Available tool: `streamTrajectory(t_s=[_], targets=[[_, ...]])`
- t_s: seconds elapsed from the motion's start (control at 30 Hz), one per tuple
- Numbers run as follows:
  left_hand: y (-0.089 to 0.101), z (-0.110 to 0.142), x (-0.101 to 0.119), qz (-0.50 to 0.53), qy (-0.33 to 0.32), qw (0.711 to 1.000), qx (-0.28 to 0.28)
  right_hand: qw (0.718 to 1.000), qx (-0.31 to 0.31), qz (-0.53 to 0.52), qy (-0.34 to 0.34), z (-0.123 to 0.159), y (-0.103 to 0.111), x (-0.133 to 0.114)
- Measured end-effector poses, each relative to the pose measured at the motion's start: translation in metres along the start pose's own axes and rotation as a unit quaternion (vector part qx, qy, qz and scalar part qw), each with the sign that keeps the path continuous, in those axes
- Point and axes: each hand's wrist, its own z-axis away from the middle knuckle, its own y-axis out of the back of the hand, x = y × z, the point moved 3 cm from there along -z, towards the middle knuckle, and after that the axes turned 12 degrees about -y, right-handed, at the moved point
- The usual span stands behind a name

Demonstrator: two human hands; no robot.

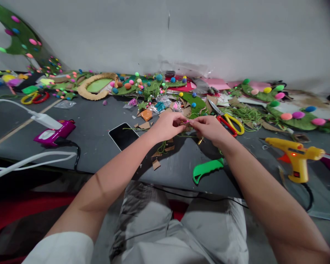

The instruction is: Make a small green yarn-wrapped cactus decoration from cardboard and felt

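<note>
My left hand [170, 125] and my right hand [207, 127] meet over the table with their fingertips nearly touching. Both are closed in a pinch around a small pink piece [186, 121], too small and too covered by fingers to name its kind. Below my right hand is a small gold-coloured item [200, 140]. Green string [162, 147] and cut cardboard scraps [156, 164] lie beneath the hands. A phone [123, 136] is partly behind my left forearm. Red and yellow scissors [231, 124] lie just beyond my right hand, and a green-handled cutter [208, 170] lies nearer me.
A yellow glue gun [297, 156] with a lit red light stands at right, its cord trailing off the edge. At left are a purple power adapter [55, 132] and white cables. Felt leaves with coloured pompoms [297, 116], a beige ring [95, 88] and tangled green string line the wall.
</note>
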Motion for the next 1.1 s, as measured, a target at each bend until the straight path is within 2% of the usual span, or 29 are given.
streamTrajectory(t_s=[0.2, 0.33, 0.43, 0.5, 0.6, 0.7, 0.77, 0.9, 1.1], targets=[[0.003, 0.0, 0.008, -0.031, -0.019, 0.998, 0.059, 0.99, -0.055, -0.118, -0.046, 0.002, 0.0, -0.002], [0.003, 0.001, 0.011, -0.067, -0.039, 0.994, 0.072, 0.988, -0.031, -0.149, -0.003, 0.001, -0.001, -0.003], [0.004, 0.001, 0.008, -0.059, -0.03, 0.994, 0.089, 0.993, 0.001, -0.091, 0.074, 0.001, -0.003, -0.004], [0.005, 0.0, 0.004, -0.045, -0.019, 0.994, 0.099, 0.987, 0.04, -0.013, 0.154, 0.004, -0.004, -0.007], [0.007, -0.002, -0.003, -0.013, -0.002, 0.993, 0.118, 0.951, 0.093, 0.101, 0.279, 0.012, -0.007, -0.012], [0.01, -0.003, -0.008, 0.043, 0.028, 0.985, 0.164, 0.907, 0.131, 0.178, 0.36, 0.019, -0.006, -0.015], [0.01, -0.004, -0.009, 0.092, 0.05, 0.977, 0.186, 0.886, 0.144, 0.206, 0.39, 0.022, -0.005, -0.016], [0.011, -0.005, -0.008, 0.183, 0.085, 0.955, 0.218, 0.866, 0.154, 0.229, 0.417, 0.024, -0.003, -0.017], [0.014, -0.005, -0.017, 0.25, 0.113, 0.93, 0.244, 0.866, 0.174, 0.206, 0.421, 0.024, -0.003, -0.017]])
